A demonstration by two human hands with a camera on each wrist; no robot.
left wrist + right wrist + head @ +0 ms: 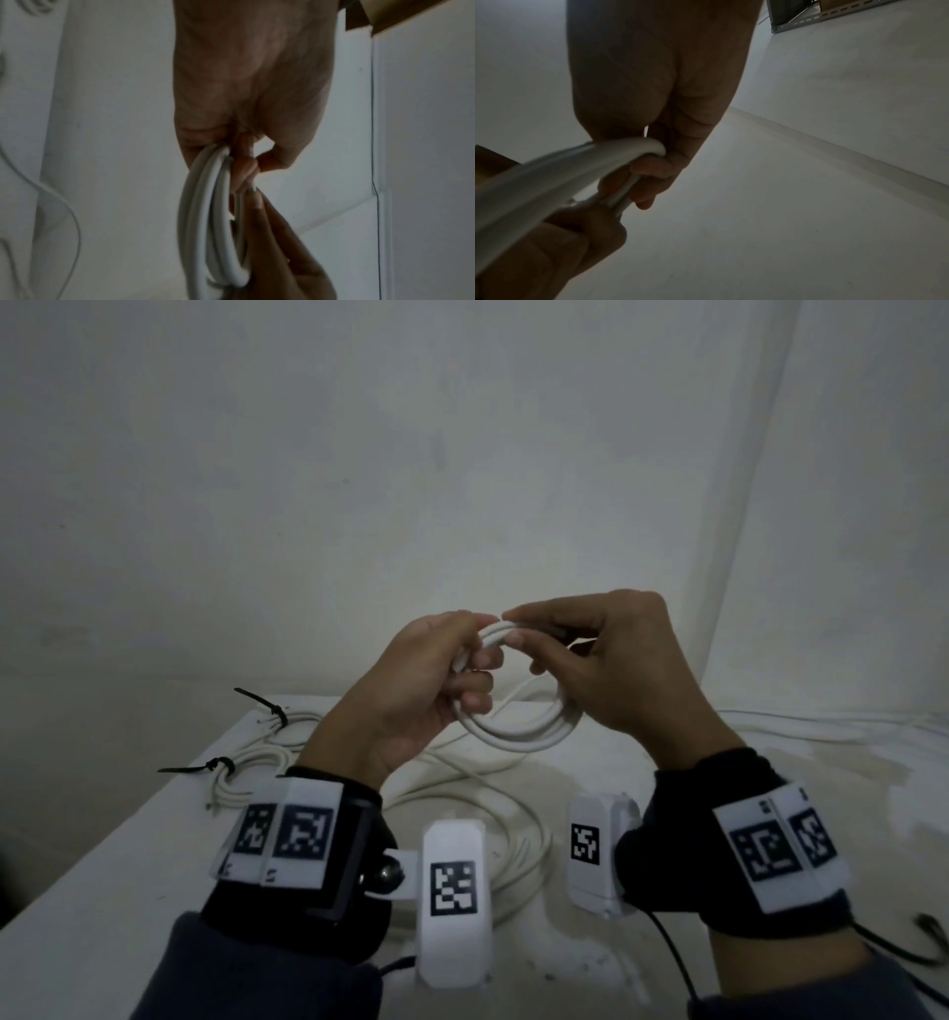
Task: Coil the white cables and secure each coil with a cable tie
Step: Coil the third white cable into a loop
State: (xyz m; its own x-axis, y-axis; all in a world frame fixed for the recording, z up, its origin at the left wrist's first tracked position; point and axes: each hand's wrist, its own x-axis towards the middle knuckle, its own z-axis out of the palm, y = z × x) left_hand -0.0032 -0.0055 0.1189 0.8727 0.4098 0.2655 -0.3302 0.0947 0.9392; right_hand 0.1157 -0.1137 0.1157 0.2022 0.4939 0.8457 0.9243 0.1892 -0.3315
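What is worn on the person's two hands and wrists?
The hands are bare. Each wrist wears a black band with white tags bearing black square codes. A white box with one such code sticks out from each band. Thin black cables trail off. Sleeves are dark grey-blue.

Left hand [421, 690] and right hand [611, 670] raised, fingertips meeting, fingers curled in grip.

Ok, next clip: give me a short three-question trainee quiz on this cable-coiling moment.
1. True or false: the round white cable coil held up between both hands already carries a tie.
2. How many finished white cable bundles with black plastic cable ties lie on the white table?
3. Which hand holds the raised coil: A left hand, B right hand, C both?

Key: 1 false, no tie shows on it. 2 two: far bundle, near bundle. 3 C.
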